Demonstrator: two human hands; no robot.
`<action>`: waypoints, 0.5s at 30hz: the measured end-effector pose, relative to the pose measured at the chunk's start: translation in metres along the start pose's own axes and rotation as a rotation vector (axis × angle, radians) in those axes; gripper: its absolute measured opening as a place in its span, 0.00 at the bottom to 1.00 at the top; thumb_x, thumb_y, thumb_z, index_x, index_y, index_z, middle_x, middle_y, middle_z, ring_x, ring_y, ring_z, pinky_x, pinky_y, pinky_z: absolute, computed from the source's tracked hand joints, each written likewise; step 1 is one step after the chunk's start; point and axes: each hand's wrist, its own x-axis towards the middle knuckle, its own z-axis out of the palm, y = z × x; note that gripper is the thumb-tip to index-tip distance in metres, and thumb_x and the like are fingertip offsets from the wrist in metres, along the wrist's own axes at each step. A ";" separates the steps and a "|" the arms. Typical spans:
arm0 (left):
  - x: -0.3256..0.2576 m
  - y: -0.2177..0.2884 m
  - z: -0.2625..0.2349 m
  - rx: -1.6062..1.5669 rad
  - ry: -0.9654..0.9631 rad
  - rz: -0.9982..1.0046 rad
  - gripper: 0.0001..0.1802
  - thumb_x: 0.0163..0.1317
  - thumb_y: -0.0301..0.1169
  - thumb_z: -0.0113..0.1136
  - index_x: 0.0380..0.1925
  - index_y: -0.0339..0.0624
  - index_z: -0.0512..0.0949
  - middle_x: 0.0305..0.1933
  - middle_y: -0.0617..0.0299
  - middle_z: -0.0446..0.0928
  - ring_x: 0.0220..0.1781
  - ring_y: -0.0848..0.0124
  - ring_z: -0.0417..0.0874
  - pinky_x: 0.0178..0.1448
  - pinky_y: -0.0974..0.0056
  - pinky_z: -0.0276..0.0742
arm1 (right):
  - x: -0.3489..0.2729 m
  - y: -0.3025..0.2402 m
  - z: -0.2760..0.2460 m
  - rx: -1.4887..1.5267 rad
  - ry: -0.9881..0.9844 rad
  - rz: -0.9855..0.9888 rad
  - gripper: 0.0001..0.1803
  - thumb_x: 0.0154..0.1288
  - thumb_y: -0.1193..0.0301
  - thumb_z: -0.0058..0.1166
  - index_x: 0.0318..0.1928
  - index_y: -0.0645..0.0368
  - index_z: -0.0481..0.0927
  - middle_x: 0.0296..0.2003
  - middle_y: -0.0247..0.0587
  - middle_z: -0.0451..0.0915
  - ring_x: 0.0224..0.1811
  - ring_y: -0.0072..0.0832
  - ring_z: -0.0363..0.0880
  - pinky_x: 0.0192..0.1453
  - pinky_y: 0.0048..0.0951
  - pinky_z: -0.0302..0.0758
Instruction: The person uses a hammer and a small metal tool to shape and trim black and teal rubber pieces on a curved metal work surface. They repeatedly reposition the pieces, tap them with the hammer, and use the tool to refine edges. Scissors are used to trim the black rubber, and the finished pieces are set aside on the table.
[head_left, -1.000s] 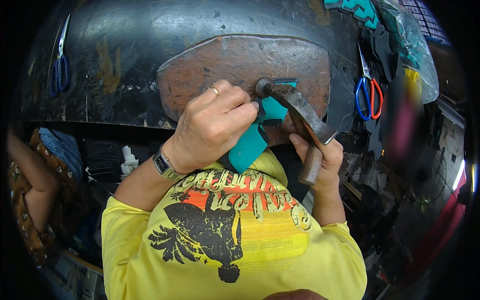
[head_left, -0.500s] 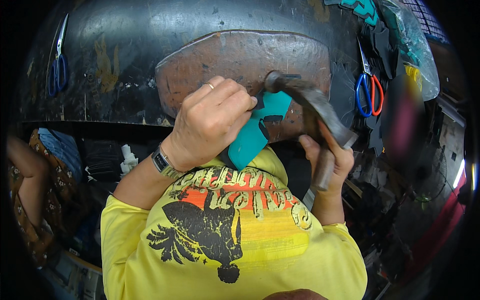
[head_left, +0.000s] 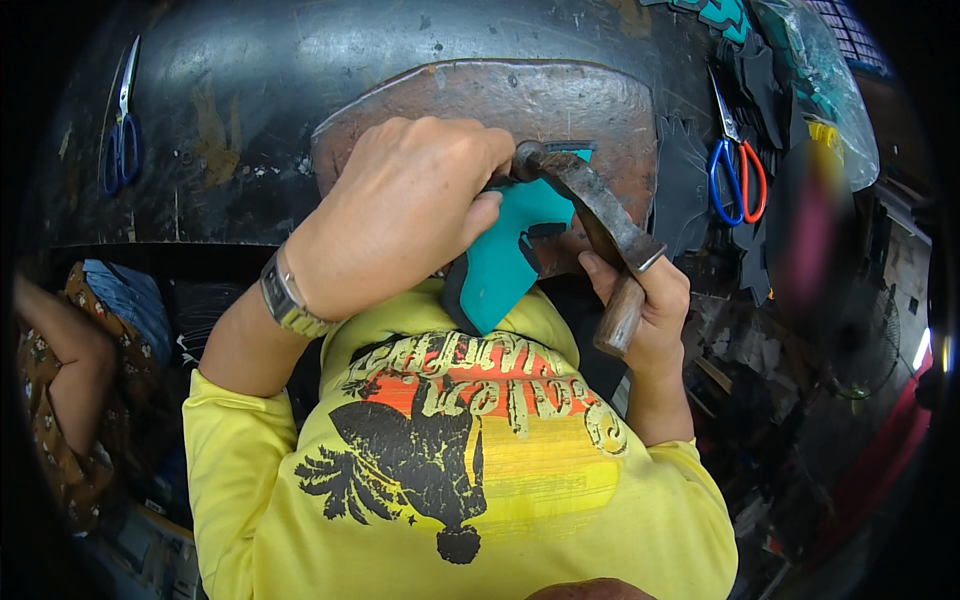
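A teal piece of sheet material with black edging (head_left: 507, 265) lies over the near edge of the brown board (head_left: 440, 85), its near end against my yellow shirt. My left hand (head_left: 410, 195) is closed at the far part of this piece, fingertips pinched close to the hammer's round face; what lies right under them is hidden. My right hand (head_left: 655, 305) is wrapped round the wooden handle of a hammer (head_left: 595, 205). The hammer's worn metal head reaches across the teal piece, its round end beside my left fingertips.
Blue-handled scissors (head_left: 122, 145) lie on the dark table (head_left: 250, 60) at the left. Scissors with blue and red handles (head_left: 735, 175) lie at the right, beside black cut pieces (head_left: 683, 185) and a clear plastic bag (head_left: 825, 100). Another person's arm (head_left: 70, 360) shows at the far left.
My left hand has moved farther up over the board and turned. The teal piece has shifted slightly. The hammer and my right hand have moved a little to the left.
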 end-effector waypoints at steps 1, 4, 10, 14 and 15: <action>0.001 0.000 0.002 -0.031 -0.008 0.000 0.10 0.56 0.27 0.72 0.34 0.38 0.80 0.32 0.53 0.80 0.34 0.52 0.85 0.38 0.54 0.80 | 0.000 0.000 -0.001 0.002 -0.005 0.028 0.30 0.59 0.85 0.69 0.64 0.61 0.84 0.34 0.45 0.86 0.33 0.31 0.83 0.42 0.28 0.78; -0.001 0.001 0.010 -0.066 0.071 0.049 0.09 0.55 0.25 0.71 0.34 0.38 0.80 0.32 0.54 0.80 0.33 0.53 0.85 0.38 0.54 0.80 | 0.000 0.000 -0.007 0.019 0.033 0.017 0.27 0.58 0.85 0.70 0.61 0.66 0.85 0.40 0.50 0.89 0.36 0.35 0.86 0.45 0.29 0.80; -0.023 0.007 0.025 -0.056 0.226 0.043 0.10 0.54 0.19 0.72 0.36 0.38 0.83 0.33 0.56 0.80 0.33 0.57 0.86 0.37 0.58 0.81 | 0.000 -0.005 0.001 0.067 0.163 -0.145 0.25 0.59 0.86 0.67 0.59 0.72 0.84 0.44 0.56 0.89 0.35 0.37 0.84 0.42 0.32 0.80; -0.025 0.003 0.032 -0.081 0.276 0.068 0.11 0.53 0.18 0.72 0.37 0.37 0.84 0.33 0.56 0.80 0.33 0.58 0.86 0.37 0.59 0.82 | 0.004 -0.015 -0.003 -0.062 -0.009 -0.013 0.29 0.56 0.86 0.66 0.62 0.65 0.85 0.31 0.49 0.81 0.31 0.37 0.82 0.39 0.30 0.77; -0.026 0.003 0.032 -0.090 0.281 0.070 0.11 0.53 0.17 0.72 0.37 0.37 0.84 0.33 0.56 0.80 0.33 0.58 0.86 0.37 0.59 0.82 | 0.004 -0.017 -0.005 -0.098 0.008 -0.001 0.27 0.56 0.85 0.67 0.60 0.67 0.85 0.33 0.50 0.83 0.32 0.37 0.83 0.40 0.31 0.78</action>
